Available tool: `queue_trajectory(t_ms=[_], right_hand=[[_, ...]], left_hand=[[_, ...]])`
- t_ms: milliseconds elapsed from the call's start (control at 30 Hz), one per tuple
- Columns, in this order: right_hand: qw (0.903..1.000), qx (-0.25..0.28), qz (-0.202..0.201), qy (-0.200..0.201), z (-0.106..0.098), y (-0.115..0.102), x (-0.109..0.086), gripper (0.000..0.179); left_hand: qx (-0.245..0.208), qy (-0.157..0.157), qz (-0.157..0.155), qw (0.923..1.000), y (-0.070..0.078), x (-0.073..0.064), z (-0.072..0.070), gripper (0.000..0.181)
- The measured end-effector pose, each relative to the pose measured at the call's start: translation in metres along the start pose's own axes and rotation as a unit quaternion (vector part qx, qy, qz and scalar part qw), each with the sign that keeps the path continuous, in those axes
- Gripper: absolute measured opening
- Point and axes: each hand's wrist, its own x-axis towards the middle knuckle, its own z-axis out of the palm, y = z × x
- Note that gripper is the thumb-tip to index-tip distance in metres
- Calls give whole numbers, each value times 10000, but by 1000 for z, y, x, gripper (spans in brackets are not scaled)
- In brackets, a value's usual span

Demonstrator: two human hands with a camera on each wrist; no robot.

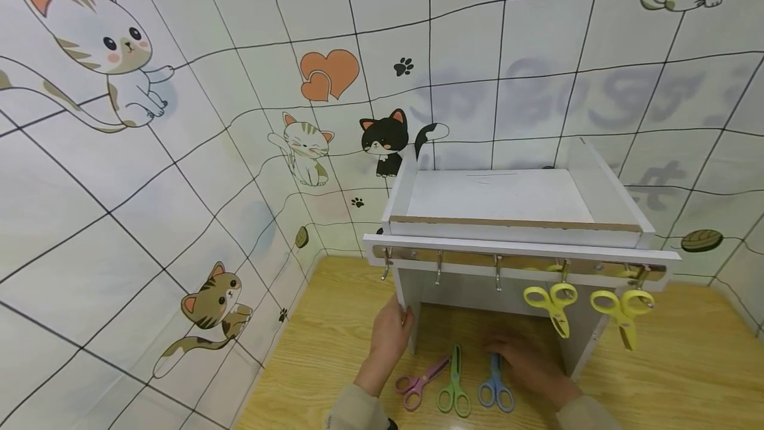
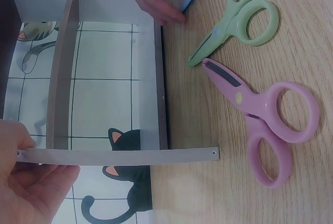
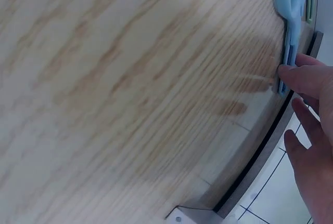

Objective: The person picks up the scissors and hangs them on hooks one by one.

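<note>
My left hand (image 1: pixel 390 332) grips the front edge of the left side panel (image 2: pixel 125 157) of a white shelf (image 1: pixel 495 194), thumb on one face and fingers on the other. Under the shelf, my right hand (image 3: pixel 312 99) pinches the blade end of the blue scissors (image 3: pixel 290 5) between thumb and fingers. Those scissors have their handles towards me on the wood table. Beside them lie green scissors (image 1: pixel 456 380) and pink scissors (image 2: pixel 260 115), handles also towards me. The right hand is blurred in the head view.
Along the shelf's front runs a rail (image 1: pixel 519 259) with several metal hooks. Two yellow scissors, one pair (image 1: pixel 555 304) left of the other (image 1: pixel 623 310), hang from its right-hand hooks. A cat-patterned wall covering (image 1: pixel 465 38) stands behind the wood table (image 1: pixel 322 310).
</note>
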Motion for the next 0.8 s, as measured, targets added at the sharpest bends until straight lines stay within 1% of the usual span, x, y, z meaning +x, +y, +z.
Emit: queue_trajectory(t_ms=[67,133,167,300,400,500,567,600,700,800], right_hand=[[9997,-99,144,-160,-2,1,0,37],[9997,-91,135,-157,-3,2,-1,37],[9998,-77,102,-121,-3,3,-1,37],[9996,-136,-97,235,-5,5,-4,37],[9994,-161,-105,302,-7,5,-5,37],[10000,35,42,77,-11,5,-8,38],[9993,250,220,-180,-14,5,-10,38],[9980,396,340,-366,-15,6,-11,37],[9928,766,579,-710,-19,7,-14,32],[9864,1189,772,-829,-20,9,-19,27]], left_hand=[[7,-9,17,10000,1,0,0,18],[1,-21,27,10000,1,1,-1,19],[0,-31,28,10000,1,1,-1,19],[-15,-30,70,10000,2,1,-2,20],[-59,-47,85,9999,2,0,-2,21],[-77,-61,62,9999,2,0,-2,21],[-93,-91,-9,9999,2,0,-1,21],[-82,-96,-30,9999,2,0,-1,21],[-74,-128,-97,9998,2,1,-1,21],[-94,-142,-108,9998,2,1,-2,21]])
